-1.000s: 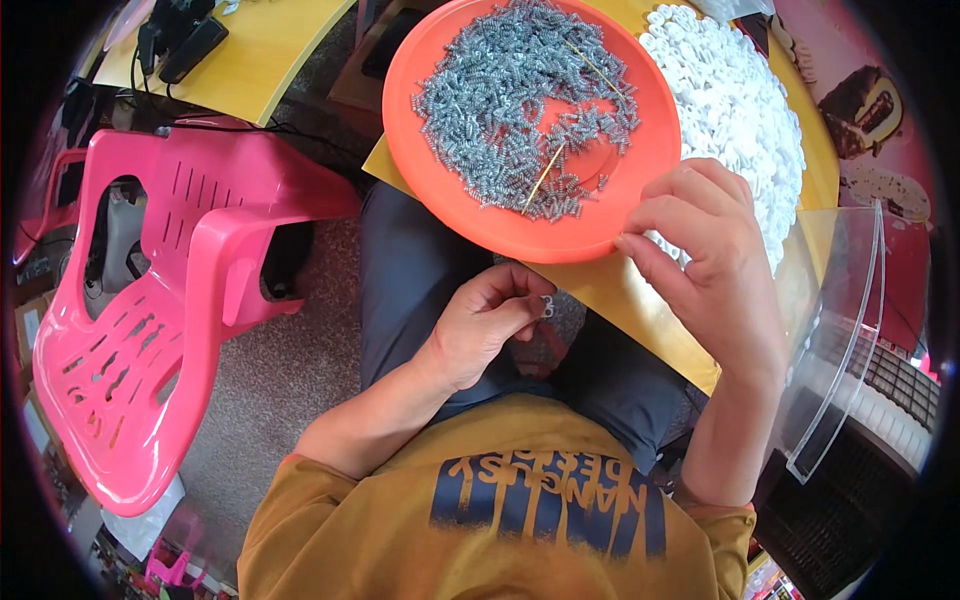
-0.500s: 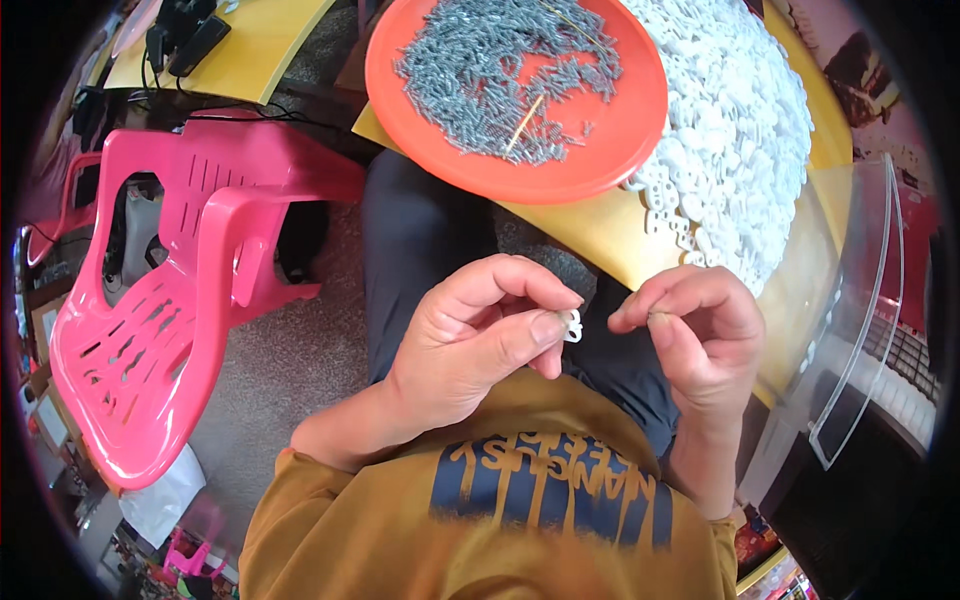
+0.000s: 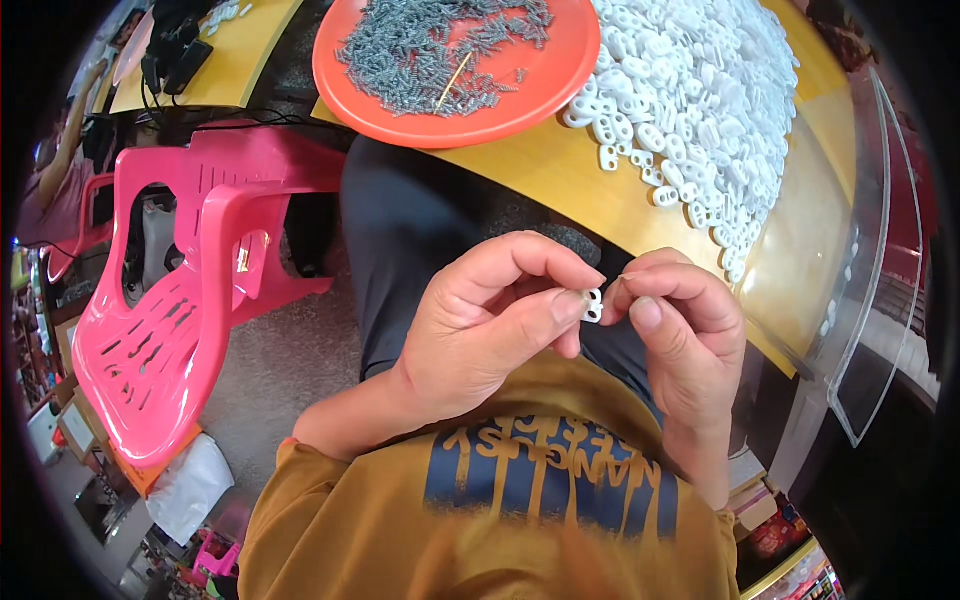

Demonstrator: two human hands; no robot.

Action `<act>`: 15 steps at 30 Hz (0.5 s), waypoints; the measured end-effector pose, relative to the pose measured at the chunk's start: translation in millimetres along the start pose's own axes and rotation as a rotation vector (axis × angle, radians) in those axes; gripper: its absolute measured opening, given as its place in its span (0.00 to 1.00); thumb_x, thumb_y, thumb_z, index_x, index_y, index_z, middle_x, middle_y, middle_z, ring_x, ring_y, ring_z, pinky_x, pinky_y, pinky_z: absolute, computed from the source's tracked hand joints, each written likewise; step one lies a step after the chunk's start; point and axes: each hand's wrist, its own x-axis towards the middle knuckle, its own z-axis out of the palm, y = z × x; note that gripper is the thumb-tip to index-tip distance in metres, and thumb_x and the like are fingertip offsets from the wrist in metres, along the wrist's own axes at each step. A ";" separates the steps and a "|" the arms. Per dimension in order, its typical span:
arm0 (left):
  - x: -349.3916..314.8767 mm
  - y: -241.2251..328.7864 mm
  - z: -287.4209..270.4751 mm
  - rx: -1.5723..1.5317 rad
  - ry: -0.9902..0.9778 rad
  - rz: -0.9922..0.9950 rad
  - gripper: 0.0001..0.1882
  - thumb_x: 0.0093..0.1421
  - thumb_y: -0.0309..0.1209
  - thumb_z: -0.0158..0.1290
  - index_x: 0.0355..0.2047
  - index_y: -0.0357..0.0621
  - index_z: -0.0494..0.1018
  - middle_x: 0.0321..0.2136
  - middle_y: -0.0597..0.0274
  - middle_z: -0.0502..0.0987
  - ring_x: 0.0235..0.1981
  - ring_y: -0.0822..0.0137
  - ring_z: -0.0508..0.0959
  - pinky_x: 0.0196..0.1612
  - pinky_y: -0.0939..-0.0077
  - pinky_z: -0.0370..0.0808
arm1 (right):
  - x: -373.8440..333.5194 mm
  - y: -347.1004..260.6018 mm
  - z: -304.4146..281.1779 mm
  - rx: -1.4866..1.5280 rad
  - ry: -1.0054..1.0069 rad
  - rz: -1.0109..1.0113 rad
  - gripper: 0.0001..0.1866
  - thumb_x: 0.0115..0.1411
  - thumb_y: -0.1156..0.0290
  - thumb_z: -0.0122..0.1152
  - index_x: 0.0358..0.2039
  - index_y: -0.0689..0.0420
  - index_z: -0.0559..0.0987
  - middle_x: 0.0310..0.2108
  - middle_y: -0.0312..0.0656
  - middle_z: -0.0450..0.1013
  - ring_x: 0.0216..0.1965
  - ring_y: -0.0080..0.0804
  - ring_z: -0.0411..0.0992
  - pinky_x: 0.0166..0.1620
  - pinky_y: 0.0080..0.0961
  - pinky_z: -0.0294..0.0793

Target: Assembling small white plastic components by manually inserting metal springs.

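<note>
I observed the small white two-holed plastic clip pinched in my left hand grip, long axis roughly vertical; my right hand grip pinched a thin metal screw pointing left toward it.

Desk: yellow-topped, edge running diagonally above the lap.
Orange plate: resting on desk near its left corner, filled with small grey screws.
White plastic pieces: heaped directly on desk, just right of plate, touching its rim.
Clear plastic panel: standing along desk's right edge.
</note>
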 end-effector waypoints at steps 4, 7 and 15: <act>-0.3 -1.8 6.6 0.024 0.010 -0.010 0.06 0.55 0.19 0.45 0.34 0.36 0.67 0.32 0.58 0.68 0.25 0.73 0.71 0.27 0.83 0.70 | -5.8 0.9 -0.2 0.055 0.024 0.026 0.11 0.55 0.83 0.51 0.40 0.65 0.70 0.30 0.38 0.69 0.34 0.24 0.70 0.39 0.19 0.70; -1.0 -3.1 9.1 0.036 0.023 -0.006 0.06 0.54 0.18 0.46 0.34 0.36 0.67 0.32 0.58 0.68 0.25 0.73 0.71 0.28 0.83 0.71 | -7.3 0.0 -0.2 0.027 0.045 -0.009 0.13 0.54 0.84 0.52 0.41 0.64 0.68 0.30 0.38 0.69 0.33 0.22 0.69 0.39 0.17 0.69; -1.2 -3.6 5.1 0.087 -0.018 -0.033 0.06 0.54 0.18 0.46 0.33 0.36 0.67 0.32 0.58 0.68 0.25 0.74 0.72 0.29 0.85 0.71 | -6.9 -3.9 0.5 -0.118 0.004 0.048 0.15 0.51 0.85 0.53 0.41 0.63 0.67 0.34 0.37 0.66 0.36 0.19 0.66 0.42 0.16 0.65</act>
